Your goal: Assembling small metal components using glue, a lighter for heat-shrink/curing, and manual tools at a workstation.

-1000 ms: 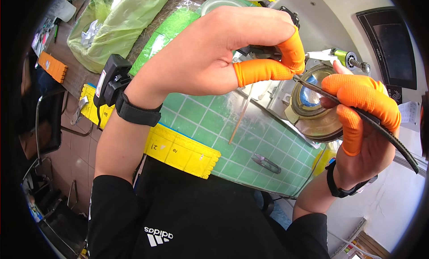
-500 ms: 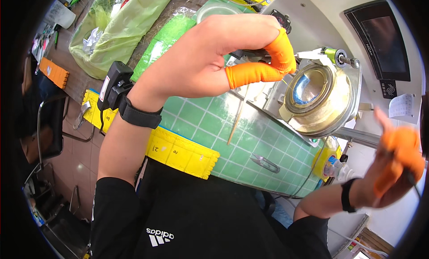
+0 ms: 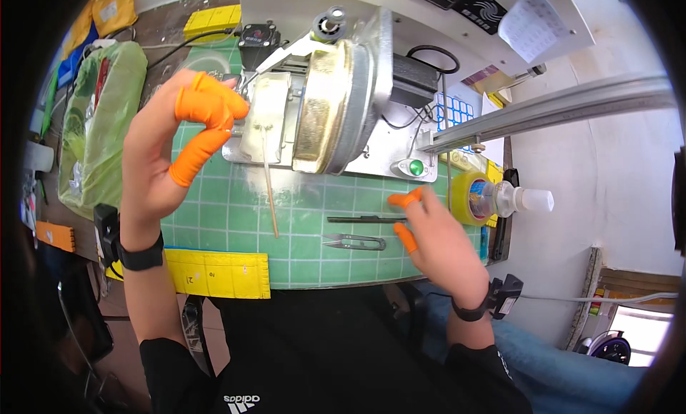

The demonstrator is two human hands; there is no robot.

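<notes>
My left hand, with orange finger cots, is raised left of the brass-coloured drum of a machine. Its thumb and fingers are pinched together; whatever they hold is too fine to make out. My right hand is low over the green gridded mat, thumb and forefinger spread. Between these fingertips reaches the right end of a slim dark tool, perhaps tweezers. Just below it lies a pair of thread snips. A thin wooden stick leans from the metal plate onto the mat.
A yellow ruler-like strip lies along the mat's near edge. On the right stand a yellow tape roll and a clear bottle with a white cap. A metal rail juts rightward. A green bag sits far left.
My view has swung to the right. My right hand has come in from the far right, down to the mat, where the dark tool now shows. My left hand has drawn leftward from the drum, still pinched.
</notes>
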